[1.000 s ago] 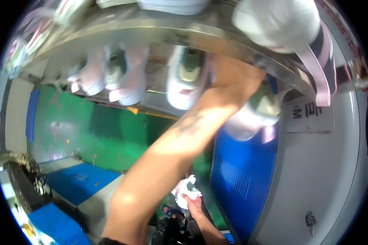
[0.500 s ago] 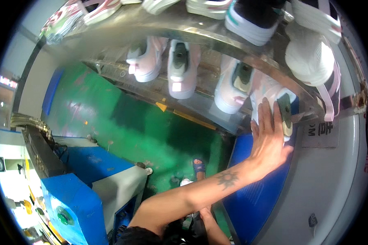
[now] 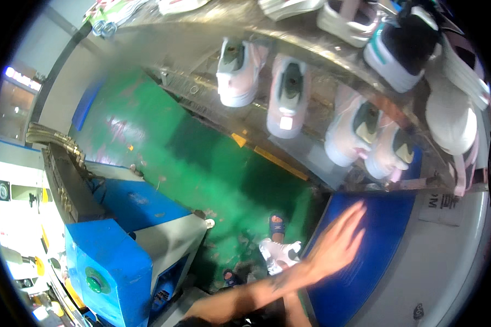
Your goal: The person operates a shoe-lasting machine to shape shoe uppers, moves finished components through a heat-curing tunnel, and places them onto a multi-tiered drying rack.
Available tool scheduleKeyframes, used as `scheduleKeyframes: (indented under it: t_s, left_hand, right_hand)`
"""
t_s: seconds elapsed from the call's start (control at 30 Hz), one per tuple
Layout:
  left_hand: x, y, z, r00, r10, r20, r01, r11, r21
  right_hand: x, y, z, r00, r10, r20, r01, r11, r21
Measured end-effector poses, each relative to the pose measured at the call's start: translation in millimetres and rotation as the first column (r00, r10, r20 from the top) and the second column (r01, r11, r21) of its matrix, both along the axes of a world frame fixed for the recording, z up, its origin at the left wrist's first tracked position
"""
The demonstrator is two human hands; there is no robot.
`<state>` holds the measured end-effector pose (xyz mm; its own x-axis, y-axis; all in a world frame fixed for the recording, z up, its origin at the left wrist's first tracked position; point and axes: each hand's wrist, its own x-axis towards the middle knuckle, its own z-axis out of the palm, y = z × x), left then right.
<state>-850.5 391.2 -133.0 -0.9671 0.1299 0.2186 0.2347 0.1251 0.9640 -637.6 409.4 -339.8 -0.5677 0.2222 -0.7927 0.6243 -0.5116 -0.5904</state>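
Note:
My left hand (image 3: 338, 240), at the end of a tattooed forearm crossing from the lower left, is blurred, with fingers stretched out and nothing in them. It is below the right end of a lower rack shelf. Nearest above it is a pale pink sneaker (image 3: 386, 155), beside another pink sneaker (image 3: 346, 133). Lower down, a white and pink shoe (image 3: 275, 255) shows past my left forearm. My right hand (image 3: 285, 265), mostly hidden behind that forearm, appears to grip this shoe.
More pink sneakers (image 3: 288, 101) stand along the lower shelf. Assorted shoes crowd the upper shelf (image 3: 229, 24), including a black and white one (image 3: 401, 52). A blue machine (image 3: 112, 272) stands at left. A blue panel (image 3: 360, 245) lies beneath the rack's right end.
My left hand has come off the rightmost pink sneaker and moved down, away from the shelf. That sneaker stays on the shelf. More of the white and pink shoe shows, and the view has shifted.

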Motion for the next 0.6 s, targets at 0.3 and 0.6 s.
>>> scheduleKeyframes:
  t_s: [0.3, 0.6]
  left_hand:
    - [158.5, -112.9, -3.5, 0.792, 0.589, 0.158, -0.548, 0.801, -0.239]
    - [241.3, -150.2, -20.9, 0.793, 0.323, 0.516, -0.168, 0.931, -0.325]
  right_hand:
    - [-84.7, -3.8, 123.8, 0.925, 0.222, -0.309, -0.125, 0.944, 0.305]
    - [-293.4, -109.8, 62.3, 0.491, 0.499, -0.714, 0.247, 0.707, 0.663]
